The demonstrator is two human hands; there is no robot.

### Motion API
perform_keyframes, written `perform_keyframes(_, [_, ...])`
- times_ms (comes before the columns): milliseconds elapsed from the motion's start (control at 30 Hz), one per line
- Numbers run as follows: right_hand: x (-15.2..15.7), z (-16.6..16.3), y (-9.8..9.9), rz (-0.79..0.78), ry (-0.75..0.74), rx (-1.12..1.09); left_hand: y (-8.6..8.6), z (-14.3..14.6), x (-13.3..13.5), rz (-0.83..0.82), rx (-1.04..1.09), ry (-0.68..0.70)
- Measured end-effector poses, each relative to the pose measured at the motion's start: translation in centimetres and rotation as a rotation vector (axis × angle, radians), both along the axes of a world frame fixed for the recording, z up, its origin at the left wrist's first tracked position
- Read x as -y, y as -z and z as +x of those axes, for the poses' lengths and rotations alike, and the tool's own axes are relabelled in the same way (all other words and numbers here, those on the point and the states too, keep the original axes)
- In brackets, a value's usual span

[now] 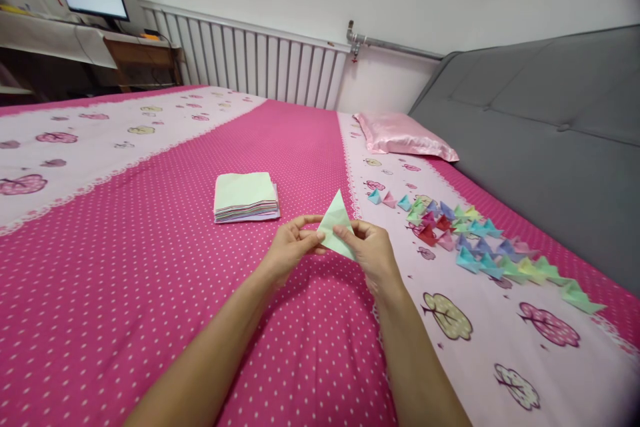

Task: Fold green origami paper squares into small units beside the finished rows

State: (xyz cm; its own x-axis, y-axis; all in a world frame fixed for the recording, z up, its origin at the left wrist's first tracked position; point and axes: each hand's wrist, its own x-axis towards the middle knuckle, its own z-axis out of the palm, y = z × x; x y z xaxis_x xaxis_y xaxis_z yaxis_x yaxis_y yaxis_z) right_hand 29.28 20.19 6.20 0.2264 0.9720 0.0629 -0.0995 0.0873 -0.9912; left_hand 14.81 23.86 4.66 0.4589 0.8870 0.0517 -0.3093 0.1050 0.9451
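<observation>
Pinching the lower left corner of the folded paper (335,215), the left hand (293,243) sets its thumb in front and its fingers behind. The right hand (374,252) pinches the other side, its thumb flat on the front near the lower edge. The paper, a pale green triangle with its tip up, is held between both hands above the dotted sheet (165,280). It should be very light and thin, fairly stiff along its folds but easy to crease or tear, with little slip; the lower corners look the best place to hold, leaving the tip free. Near the left hand lies a stack (245,192) of coloured squares. Right of the right hand, small folded boats (484,265) stand in rows. Farther off are a pillow (405,135) and the headboard (540,93).
</observation>
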Motion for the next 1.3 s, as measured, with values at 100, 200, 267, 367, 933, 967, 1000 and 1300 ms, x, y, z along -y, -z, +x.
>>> perform_keyframes(100, [-0.3,0.4,0.3,-0.046,-0.012,-0.008,0.1,-0.2,0.0,-0.03,-0.075,0.08])
perform_keyframes(200, [-0.5,-0.1,0.6,-0.066,-0.012,-0.075,-0.1,0.2,0.5,-0.034,0.001,0.102])
perform_keyframes(267, [-0.7,-1.0,0.9,-0.073,-0.018,-0.176,-0.2,0.8,0.8,-0.079,0.154,0.066])
perform_keyframes(367, [-0.7,-2.9,1.4,-0.084,-0.051,-0.307,-0.3,1.6,1.2,-0.216,0.352,-0.01])
perform_keyframes(933, [1.0,-6.3,0.9,0.385,0.294,0.827,-0.5,2.7,2.2,-0.271,0.476,-0.15])
perform_keyframes(967, [1.0,-6.4,0.9,0.383,0.241,0.847,-0.6,2.8,2.3,-0.287,0.483,-0.139])
perform_keyframes(1000, [1.0,-6.4,1.0,0.378,0.199,0.848,-0.6,2.8,2.5,-0.308,0.49,-0.125])
perform_keyframes(1300, [1.1,-6.6,1.6,0.365,0.149,0.787,-1.1,2.6,3.1,-0.277,0.543,0.031])
